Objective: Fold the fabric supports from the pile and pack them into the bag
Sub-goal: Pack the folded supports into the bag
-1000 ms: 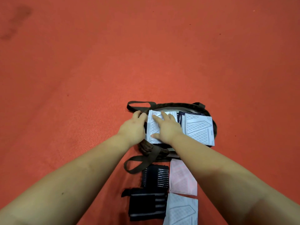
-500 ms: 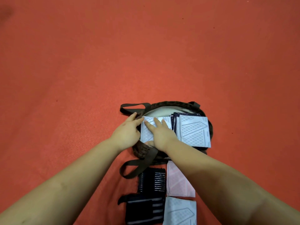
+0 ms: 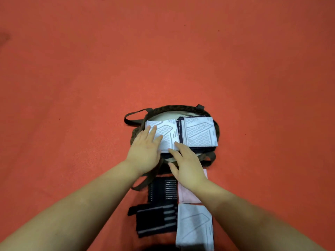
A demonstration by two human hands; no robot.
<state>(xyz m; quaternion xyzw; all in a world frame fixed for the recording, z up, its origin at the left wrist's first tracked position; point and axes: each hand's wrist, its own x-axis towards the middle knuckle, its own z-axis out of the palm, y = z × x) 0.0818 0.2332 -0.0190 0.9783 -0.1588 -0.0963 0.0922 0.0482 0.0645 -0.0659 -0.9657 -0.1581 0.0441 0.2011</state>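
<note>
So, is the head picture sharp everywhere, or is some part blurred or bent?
Head view: the bag and its white folded supports are fairly sharp; the forearms and the white support at the bottom edge look soft; light is even, without glare.

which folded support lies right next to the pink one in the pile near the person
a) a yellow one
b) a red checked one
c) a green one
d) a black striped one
d: the black striped support lies directly beside the pink support, on the side of the left hand, below the bag.
</note>
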